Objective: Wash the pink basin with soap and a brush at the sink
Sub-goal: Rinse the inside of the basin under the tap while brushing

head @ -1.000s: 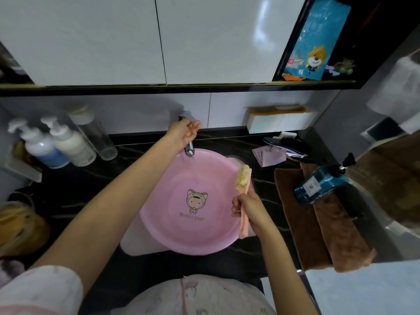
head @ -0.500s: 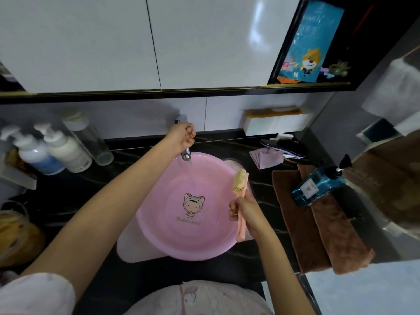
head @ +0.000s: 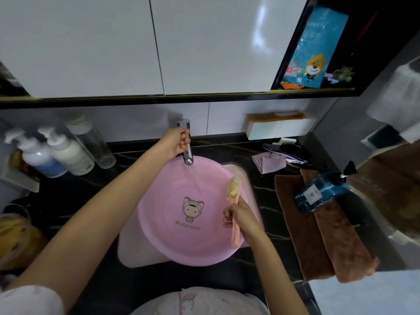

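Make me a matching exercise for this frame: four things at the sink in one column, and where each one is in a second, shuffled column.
Things:
1. pink basin
2. brush
3. faucet
4. blue pump bottle

Places:
A. lying on the brown towel
B. sitting in the sink
C. gripped by the left hand
D. held in the right hand

Pairs: 1-B, 2-D, 3-C, 4-A

Soft indoor light, moderate brightness. Glare patch on white cabinet doors (head: 260,28) at 1 o'clock. Low detail on black counter (head: 56,194). Wide-angle bending strong at edges; pump bottles (head: 52,153) at 9 o'clock blurred (labels unreadable). Centre sharp, pink basin (head: 193,242) evenly lit.
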A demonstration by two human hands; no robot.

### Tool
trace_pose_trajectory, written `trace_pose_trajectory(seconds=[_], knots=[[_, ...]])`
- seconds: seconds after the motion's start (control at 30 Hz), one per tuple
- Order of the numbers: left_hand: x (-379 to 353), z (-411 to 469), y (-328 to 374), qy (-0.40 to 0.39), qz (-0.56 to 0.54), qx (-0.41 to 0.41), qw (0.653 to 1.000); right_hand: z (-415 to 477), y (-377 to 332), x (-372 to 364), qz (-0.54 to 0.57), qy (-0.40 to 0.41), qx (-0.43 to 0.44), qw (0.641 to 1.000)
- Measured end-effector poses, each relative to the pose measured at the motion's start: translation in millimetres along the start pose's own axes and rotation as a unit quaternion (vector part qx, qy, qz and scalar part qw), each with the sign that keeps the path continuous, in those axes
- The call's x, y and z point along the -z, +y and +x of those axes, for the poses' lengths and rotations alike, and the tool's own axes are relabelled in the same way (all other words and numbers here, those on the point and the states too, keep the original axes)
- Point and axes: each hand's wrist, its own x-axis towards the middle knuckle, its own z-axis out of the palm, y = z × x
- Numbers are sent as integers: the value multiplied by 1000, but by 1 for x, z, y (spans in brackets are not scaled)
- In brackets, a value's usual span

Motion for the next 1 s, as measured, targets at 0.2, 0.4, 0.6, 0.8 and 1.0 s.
trace_pose_trajectory(seconds=[0.2,0.4,0.6,0.8,1.0], knots=[[0,0,0,-10,-3,-7,1000,3,4,-2,-2,-11,-12,1000],[1,-2,2,-12,6,0,1000,8,8,-1,4,-7,-24,1000],[4,-5,1,-35,-8,-2,999,11,9,-1,15,-4,-31,999],[15,2,-56,69,-208,72,973,13,11,1,30,4,-28,999],[-3,7,-104,96,-202,148,963,15,13,8,44,27,-37,998]])
